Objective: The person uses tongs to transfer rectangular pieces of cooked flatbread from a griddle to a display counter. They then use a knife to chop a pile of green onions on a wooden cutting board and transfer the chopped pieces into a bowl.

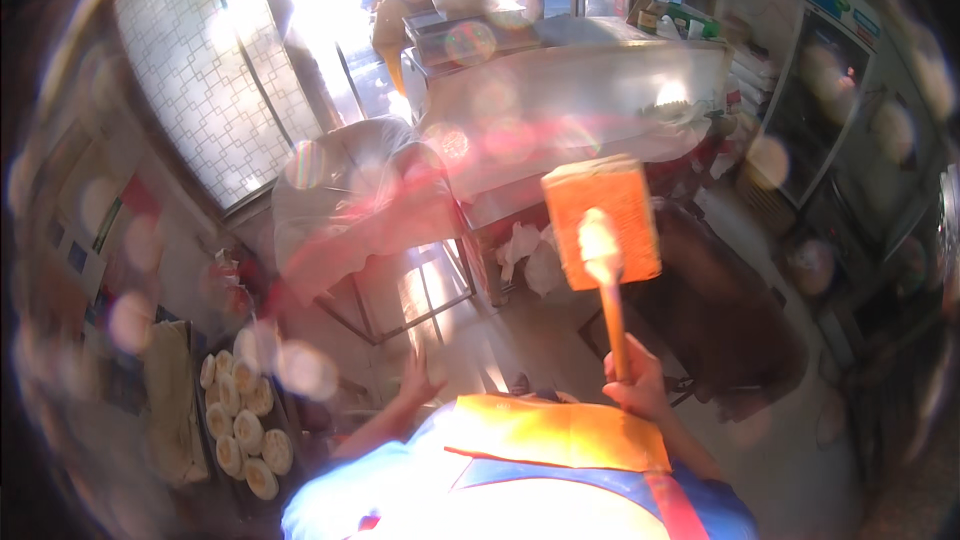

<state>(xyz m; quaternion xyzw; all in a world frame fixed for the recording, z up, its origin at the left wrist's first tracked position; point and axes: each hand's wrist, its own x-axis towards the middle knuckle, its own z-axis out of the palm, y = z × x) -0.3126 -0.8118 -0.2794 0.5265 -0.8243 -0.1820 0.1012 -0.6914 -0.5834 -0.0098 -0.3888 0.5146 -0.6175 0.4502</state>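
Note:
My right hand (639, 382) grips the handle of a square-headed tool (630, 229), held upright in front of me. Its flat head is orange, with a paler top edge. Glare whitens the socket where handle and head join, so I cannot tell exactly what tool it is. At the left, my left hand (418, 381) holds nothing, its fingers apart and pointing forward above the tiled floor. Round flat breads (247, 431) lie in several rows on a dark tray farther left.
A cloth-covered table (367, 202) stands ahead on metal legs. Beyond it runs a long counter (570, 82), with a person (394, 19) on its far side. At the right are a brown covered object (720, 307) and a glass-door cabinet (821, 90). Plastic bags (529, 251) hang beneath the counter.

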